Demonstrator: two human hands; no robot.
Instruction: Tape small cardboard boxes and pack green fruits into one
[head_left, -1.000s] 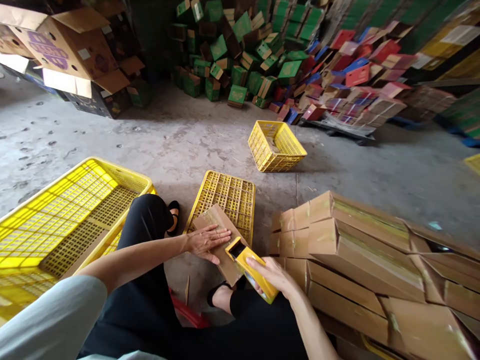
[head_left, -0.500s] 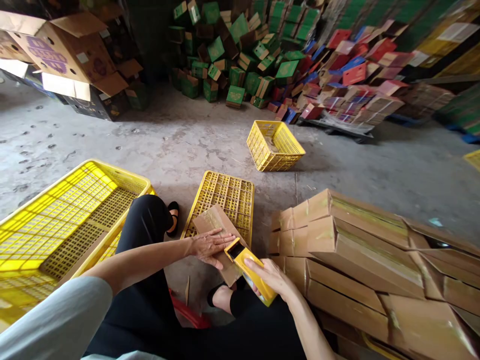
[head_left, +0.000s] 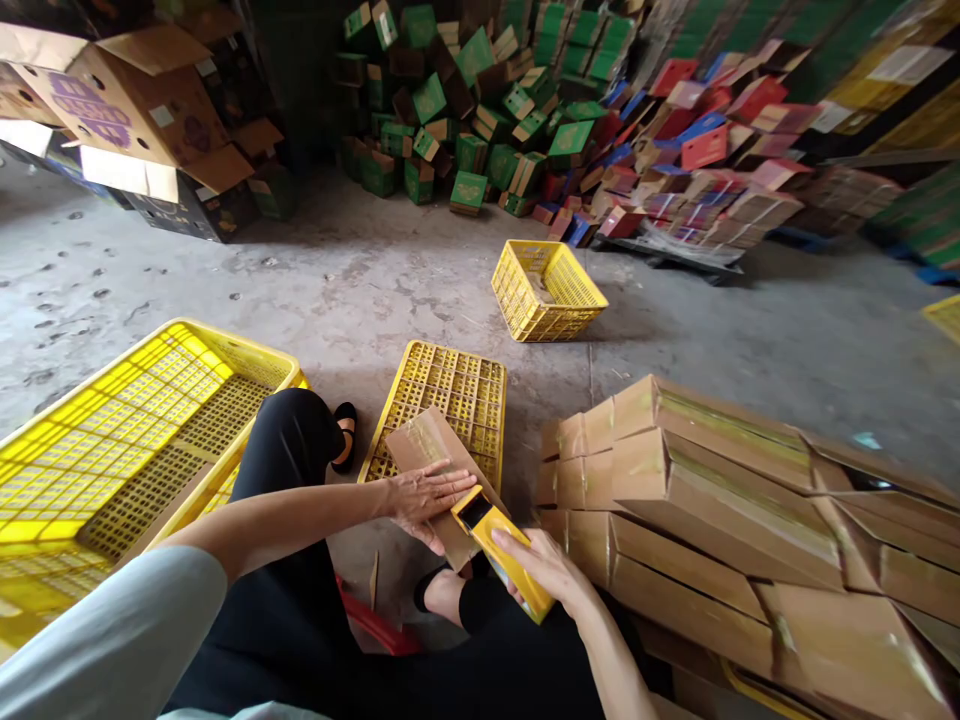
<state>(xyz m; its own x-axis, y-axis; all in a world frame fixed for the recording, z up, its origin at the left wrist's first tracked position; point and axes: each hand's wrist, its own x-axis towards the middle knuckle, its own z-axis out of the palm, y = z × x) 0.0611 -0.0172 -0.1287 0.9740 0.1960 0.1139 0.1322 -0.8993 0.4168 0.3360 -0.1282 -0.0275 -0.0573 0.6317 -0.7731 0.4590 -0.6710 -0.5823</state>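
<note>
My left hand (head_left: 429,500) lies flat on a small brown cardboard box (head_left: 426,437), fingers stretched out and slightly apart. This box rests slantwise on an upturned yellow plastic crate (head_left: 472,385) between my legs. My right hand (head_left: 544,568) is wrapped round a yellow hand-held tool (head_left: 495,530) with a dark opening at its front end. That front end is at the box, just beside my left fingertips; whether it presses on the cardboard I cannot tell. The tool's exact kind is not clear.
A large yellow crate (head_left: 176,335) stands at my left, with cardboard inside. Stacked brown boxes (head_left: 739,510) rise close on my right. Ahead is a smaller yellow crate (head_left: 551,310). Green boxes (head_left: 469,190) and red boxes (head_left: 705,150) are heaped at the back; open cartons (head_left: 135,100) stand far left.
My right hand and the yellow tool have shifted slightly down towards me, and the tool has turned a little. My left hand stays flat on the box.
</note>
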